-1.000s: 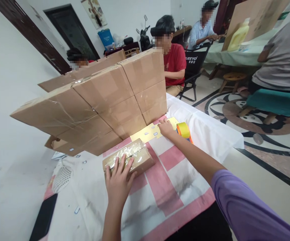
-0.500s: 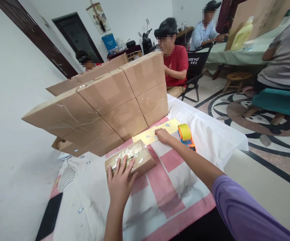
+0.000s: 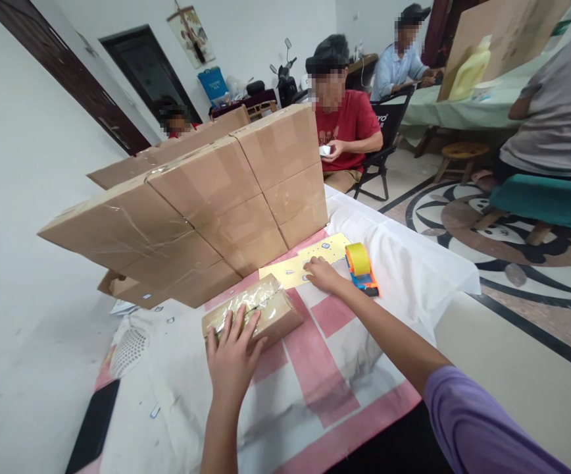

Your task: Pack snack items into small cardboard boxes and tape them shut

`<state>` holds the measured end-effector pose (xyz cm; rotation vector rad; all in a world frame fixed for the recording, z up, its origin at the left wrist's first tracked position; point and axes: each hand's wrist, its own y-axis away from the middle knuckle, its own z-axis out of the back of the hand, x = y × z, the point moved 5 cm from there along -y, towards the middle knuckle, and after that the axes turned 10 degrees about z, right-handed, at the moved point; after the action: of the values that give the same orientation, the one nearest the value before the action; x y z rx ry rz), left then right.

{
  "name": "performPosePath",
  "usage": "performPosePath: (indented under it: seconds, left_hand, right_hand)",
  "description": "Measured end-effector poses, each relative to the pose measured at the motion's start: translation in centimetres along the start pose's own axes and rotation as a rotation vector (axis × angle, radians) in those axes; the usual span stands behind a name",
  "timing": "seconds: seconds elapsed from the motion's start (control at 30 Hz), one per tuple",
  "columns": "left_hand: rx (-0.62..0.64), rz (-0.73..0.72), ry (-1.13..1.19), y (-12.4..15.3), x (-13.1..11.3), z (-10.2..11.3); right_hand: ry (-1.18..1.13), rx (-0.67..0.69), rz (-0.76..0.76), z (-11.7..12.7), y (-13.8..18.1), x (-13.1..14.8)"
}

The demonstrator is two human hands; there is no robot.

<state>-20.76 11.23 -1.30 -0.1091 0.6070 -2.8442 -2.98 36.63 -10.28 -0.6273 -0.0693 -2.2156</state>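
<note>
The small brown cardboard box [image 3: 272,305] is closed and lies flat and slantwise on the tabletop [image 3: 322,395], with shiny clear tape across its top and a dark seam running lengthwise. Just beyond it, the pale yellow sheet [image 3: 295,264] lies flat, its outline stepped, bearing at least 2 blue-edged labels [image 3: 325,245] and scattered dark dots near its far right end.

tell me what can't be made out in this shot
In the head view:
Contents of the small box: hidden by its taped top.
Box surface under the left hand: covered by that hand.
Whether the right hand pinches the yellow paper: its curled fingers hide the contact.
Lower end of the flat black object: cut off by the bottom edge.
White item in the co-worker's hand: too small to identify.
</note>
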Motion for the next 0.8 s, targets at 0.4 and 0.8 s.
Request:
performPosePath:
  seconds: [0.4, 0.8]
  left_hand:
    - [-0.032, -0.019, -0.043, 0.2, 0.2, -0.3]
    - [-0.135, -0.143, -0.062, 0.6, 1.3, -1.1]
  right_hand:
    - [-0.258, -0.129, -0.067, 0.0, 0.5, 0.8]
    - [-1.065, -0.55, -0.137, 1.4, 4.2, 3.9]
